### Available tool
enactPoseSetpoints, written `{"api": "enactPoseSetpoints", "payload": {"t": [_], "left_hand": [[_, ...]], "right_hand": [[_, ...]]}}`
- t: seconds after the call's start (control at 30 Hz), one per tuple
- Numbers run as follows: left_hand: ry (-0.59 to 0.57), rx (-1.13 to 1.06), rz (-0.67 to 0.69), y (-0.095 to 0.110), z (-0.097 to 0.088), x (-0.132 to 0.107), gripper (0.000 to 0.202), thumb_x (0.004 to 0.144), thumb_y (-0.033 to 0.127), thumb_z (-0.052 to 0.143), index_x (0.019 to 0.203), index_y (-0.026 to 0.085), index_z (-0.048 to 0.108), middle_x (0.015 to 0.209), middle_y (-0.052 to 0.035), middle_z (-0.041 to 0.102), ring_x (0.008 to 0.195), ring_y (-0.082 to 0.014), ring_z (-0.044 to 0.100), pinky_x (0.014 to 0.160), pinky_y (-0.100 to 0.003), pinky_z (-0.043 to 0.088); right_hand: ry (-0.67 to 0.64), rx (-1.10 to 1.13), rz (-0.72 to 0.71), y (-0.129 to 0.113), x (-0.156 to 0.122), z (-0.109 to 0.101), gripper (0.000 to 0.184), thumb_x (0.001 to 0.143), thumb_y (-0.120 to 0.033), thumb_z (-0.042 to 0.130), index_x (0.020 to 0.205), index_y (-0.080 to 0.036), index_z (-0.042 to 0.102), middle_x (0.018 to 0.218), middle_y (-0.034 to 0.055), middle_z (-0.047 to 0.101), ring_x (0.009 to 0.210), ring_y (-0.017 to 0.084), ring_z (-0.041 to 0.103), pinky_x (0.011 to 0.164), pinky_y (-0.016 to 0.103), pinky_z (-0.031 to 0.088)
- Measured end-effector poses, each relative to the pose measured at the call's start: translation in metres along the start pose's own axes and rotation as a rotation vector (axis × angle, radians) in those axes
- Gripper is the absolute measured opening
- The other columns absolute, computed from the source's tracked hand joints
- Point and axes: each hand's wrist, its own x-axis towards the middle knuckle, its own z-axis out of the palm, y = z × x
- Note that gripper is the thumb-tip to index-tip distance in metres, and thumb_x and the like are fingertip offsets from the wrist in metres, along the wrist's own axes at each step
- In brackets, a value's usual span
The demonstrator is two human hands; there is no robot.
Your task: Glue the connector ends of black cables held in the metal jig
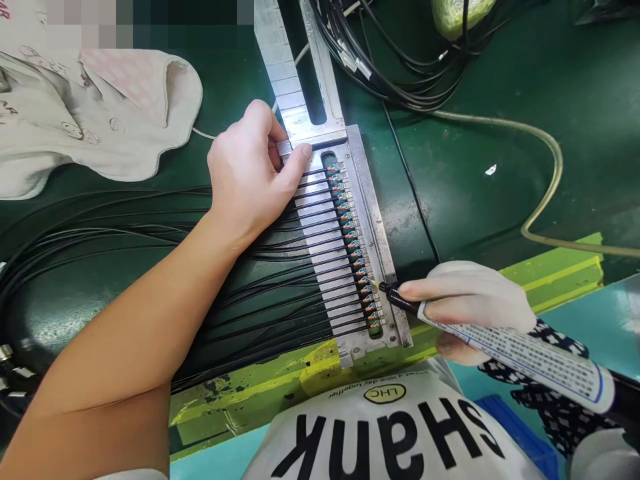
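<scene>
My left hand (255, 170) grips the upper left side of a metal cable fixture (325, 273), its thumb pressed on top and its fingers curled at the edge. Black cables (320, 231) lie side by side across the fixture, their stripped coloured wires ending at a row of small connectors (356, 243). In my right hand (470, 303) is a thick black pen (520, 353) with a white printed label. Its pale, thin tip is at the connectors in the lower part of the row; whether it touches one I cannot tell.
A slotted metal plate (290, 87) extends from the fixture's top. Coiled black cables (410, 93) lie at the back right, beside a pale hose (555, 153). A white patterned cloth (115, 127) is at upper left. Yellow-green tape (250, 387) runs along the table's front edge.
</scene>
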Motion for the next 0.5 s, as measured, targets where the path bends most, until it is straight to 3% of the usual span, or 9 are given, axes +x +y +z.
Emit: {"api": "enactPoseSetpoints", "payload": {"t": [0.27, 0.5], "left_hand": [[0.02, 0.001, 0.022, -0.0018, 0.0016, 0.0005, 0.027, 0.081, 0.035, 0.072, 0.089, 0.019, 0.051, 0.068, 0.0049, 0.049, 0.064, -0.0125, 0.056, 0.073, -0.034, 0.049], [0.004, 0.009, -0.001, -0.0006, 0.0011, 0.0007, 0.028, 0.082, 0.036, 0.071, 0.089, 0.02, 0.049, 0.069, 0.0045, 0.049, 0.066, -0.0146, 0.058, 0.075, -0.035, 0.05]], "right_hand": [[-0.047, 0.0, -0.014, -0.0025, 0.0022, -0.0038, 0.013, 0.096, -0.03, 0.058, 0.097, -0.02, 0.067, 0.101, 0.0164, 0.078, 0.071, 0.018, 0.072, 0.061, 0.032, 0.058], [0.014, 0.014, 0.0, -0.0023, -0.0015, 0.0004, 0.024, 0.098, -0.036, 0.057, 0.091, -0.015, 0.067, 0.099, 0.0155, 0.078, 0.073, 0.016, 0.072, 0.06, 0.031, 0.056]]}}
